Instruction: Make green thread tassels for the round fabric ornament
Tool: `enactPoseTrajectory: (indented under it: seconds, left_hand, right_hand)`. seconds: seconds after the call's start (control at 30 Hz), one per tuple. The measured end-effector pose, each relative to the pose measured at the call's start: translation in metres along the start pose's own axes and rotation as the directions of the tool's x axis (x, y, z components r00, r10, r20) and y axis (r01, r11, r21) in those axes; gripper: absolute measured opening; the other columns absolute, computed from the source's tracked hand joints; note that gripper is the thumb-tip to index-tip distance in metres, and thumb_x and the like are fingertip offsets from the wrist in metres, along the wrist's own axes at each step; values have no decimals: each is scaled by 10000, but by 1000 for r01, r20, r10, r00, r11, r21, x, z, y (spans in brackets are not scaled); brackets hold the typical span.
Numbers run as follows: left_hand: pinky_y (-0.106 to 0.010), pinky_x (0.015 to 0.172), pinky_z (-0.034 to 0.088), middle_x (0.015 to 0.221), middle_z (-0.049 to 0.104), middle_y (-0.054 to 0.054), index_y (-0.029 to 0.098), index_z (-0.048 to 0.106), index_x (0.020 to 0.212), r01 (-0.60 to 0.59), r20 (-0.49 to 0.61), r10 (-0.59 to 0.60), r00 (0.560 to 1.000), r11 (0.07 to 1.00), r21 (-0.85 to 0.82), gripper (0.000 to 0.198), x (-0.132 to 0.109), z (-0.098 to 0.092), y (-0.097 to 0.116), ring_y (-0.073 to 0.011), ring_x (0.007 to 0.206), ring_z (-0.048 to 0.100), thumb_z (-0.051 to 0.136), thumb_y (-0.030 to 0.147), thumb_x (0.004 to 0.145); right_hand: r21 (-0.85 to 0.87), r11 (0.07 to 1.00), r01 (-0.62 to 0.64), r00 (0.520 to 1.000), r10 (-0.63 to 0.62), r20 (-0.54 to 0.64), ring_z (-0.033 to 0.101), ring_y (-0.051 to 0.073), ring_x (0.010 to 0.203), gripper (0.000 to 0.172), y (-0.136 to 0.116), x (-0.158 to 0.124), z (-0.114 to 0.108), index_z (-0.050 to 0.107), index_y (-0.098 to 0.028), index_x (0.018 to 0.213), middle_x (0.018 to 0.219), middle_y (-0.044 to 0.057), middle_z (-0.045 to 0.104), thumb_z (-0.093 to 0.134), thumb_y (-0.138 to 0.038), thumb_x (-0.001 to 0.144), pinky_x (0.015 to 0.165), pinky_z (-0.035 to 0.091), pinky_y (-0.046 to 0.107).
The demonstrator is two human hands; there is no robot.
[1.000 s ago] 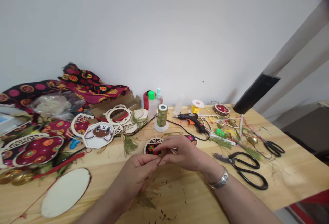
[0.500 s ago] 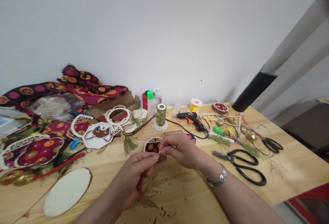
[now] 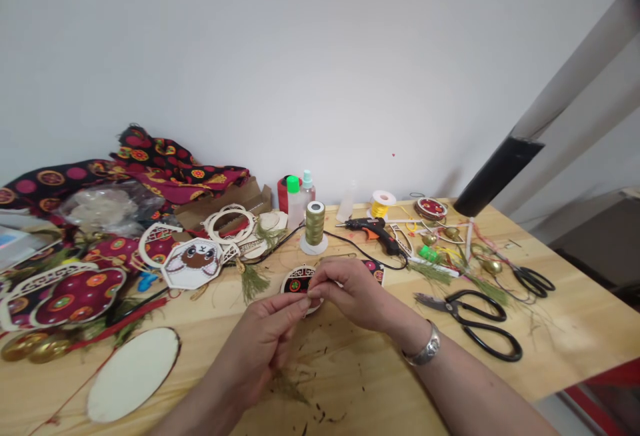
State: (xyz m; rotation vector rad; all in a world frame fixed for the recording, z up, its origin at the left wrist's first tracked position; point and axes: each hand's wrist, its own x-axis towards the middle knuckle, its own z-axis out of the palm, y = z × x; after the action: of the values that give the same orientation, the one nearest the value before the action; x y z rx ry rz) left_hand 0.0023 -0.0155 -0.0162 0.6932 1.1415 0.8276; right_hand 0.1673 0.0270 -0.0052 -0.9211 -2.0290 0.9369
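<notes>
My left hand (image 3: 263, 346) and my right hand (image 3: 350, 293) meet above the wooden table (image 3: 560, 336), fingertips pinched together on something too small to make out. A greenish tassel of threads (image 3: 287, 383) hangs below my left palm. Just behind the fingers lies a round black-and-red ornament (image 3: 296, 281). A silver bracelet (image 3: 425, 349) circles my right wrist.
Large black scissors (image 3: 475, 326) lie to the right, smaller scissors (image 3: 533, 279) farther right. A glue gun (image 3: 373, 228), a green thread spool (image 3: 315, 223), a yellow cord spool (image 3: 383, 204) and bottles (image 3: 297, 199) stand at the back. Patterned fabric (image 3: 150, 163), wooden ornaments (image 3: 193, 263) and a white oval (image 3: 133, 373) fill the left.
Both hands stay pinched together and have shifted slightly, the fingertips working closer over the round ornament. The view has drifted a little.
</notes>
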Motion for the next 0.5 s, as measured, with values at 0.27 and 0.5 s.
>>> enactPoseTrajectory:
  seconds: [0.27, 0.5]
  left_hand:
    - [-170, 337, 83, 396, 263, 130, 143, 696, 767, -39, -93, 32, 995, 997, -73, 299, 2, -3, 3, -19, 356, 112, 764, 385, 607]
    - [-172, 336, 102, 368, 295, 126, 144, 688, 775, -115, -136, 110, 985, 993, -27, 320, 5, -5, 3, -24, 346, 146, 764, 403, 602]
  right_hand:
    - [28, 998, -50, 955, 56, -291, 602, 142, 831, 238, 14, 3, -5, 641, -164, 999, 906, 52, 674, 431, -206, 894, 769, 452, 270]
    - [-134, 978, -158, 927, 100, -362, 527, 125, 605, 256, 10, 3, -13, 607, -153, 627, 609, 6, 588, 530, -259, 847, 589, 402, 240]
